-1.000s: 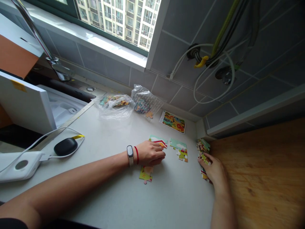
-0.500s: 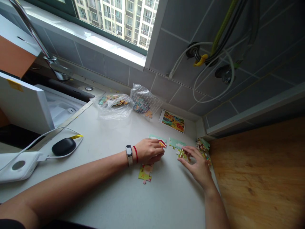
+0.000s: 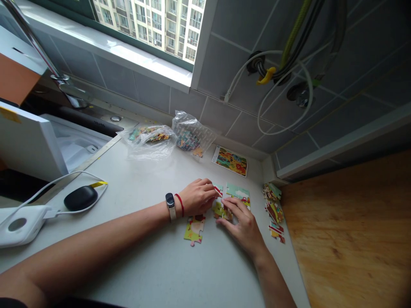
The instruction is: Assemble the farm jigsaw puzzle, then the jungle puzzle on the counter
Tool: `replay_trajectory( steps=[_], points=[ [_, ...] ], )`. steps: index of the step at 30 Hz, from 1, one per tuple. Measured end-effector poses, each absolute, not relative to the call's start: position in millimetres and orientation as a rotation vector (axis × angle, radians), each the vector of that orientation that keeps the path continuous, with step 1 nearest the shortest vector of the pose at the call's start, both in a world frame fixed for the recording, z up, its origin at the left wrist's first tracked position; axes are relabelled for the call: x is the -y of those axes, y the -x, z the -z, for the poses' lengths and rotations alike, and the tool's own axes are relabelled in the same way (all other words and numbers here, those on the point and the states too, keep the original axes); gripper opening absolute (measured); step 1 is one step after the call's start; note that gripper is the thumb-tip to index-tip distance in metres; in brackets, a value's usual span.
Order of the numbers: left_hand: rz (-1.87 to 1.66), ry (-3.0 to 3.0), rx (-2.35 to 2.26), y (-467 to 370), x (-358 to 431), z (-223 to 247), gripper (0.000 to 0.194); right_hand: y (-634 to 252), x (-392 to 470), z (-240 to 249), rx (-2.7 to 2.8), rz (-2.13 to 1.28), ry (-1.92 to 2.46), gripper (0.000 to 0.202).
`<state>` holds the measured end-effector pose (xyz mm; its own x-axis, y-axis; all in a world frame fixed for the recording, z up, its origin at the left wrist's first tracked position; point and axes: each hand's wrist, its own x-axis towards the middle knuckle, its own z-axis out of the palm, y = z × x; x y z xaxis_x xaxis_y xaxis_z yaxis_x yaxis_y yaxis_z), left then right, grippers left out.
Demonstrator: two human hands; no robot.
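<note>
My left hand [image 3: 198, 197] rests with curled fingers over joined puzzle pieces; what its fingertips hold, if anything, is hidden. Beside it, my right hand [image 3: 239, 220] pinches a yellow-green puzzle piece [image 3: 221, 210] between thumb and fingers. A light green puzzle section [image 3: 236, 191] with a small red vehicle lies just behind my right hand. Below my left wrist is a yellow-green puzzle section [image 3: 193, 233], flat on the white counter [image 3: 154, 261]. Part of a red and white piece [image 3: 218, 189] shows between the hands.
Puzzle pieces [image 3: 274, 211] lie in piles along the right edge. A picture card [image 3: 230, 161] and two plastic bags of pieces [image 3: 149, 141] are near the wall. At the left are a black oval object [image 3: 81, 198], a white device [image 3: 22, 224] and a cable.
My right hand has moved left with the yellow-green piece, close to my left hand. The piles at the right edge are now uncovered. The view has shifted slightly.
</note>
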<state>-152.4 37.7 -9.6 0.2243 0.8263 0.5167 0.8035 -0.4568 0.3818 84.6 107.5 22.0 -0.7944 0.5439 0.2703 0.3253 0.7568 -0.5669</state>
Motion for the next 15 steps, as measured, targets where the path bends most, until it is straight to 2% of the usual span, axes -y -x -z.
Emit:
replay_trajectory(
  steps=[3,6,8,15],
  points=[
    [-1.014,-2.408,-1.605,154,-37,8,0.021,-87,-110,-21,2.516,-0.668,0.622,0.045],
    [-1.034,-2.344,-1.574,157,-37,5,0.035,-88,-112,-22,2.505,-0.633,0.612,0.043],
    [-1.149,-2.264,-1.554,159,-38,4,0.041,-88,-111,-23,2.533,-0.639,0.641,0.043],
    [-1.623,-1.755,-1.617,167,-41,6,0.045,-85,-105,-33,2.705,-0.708,0.794,0.044]
  ],
)
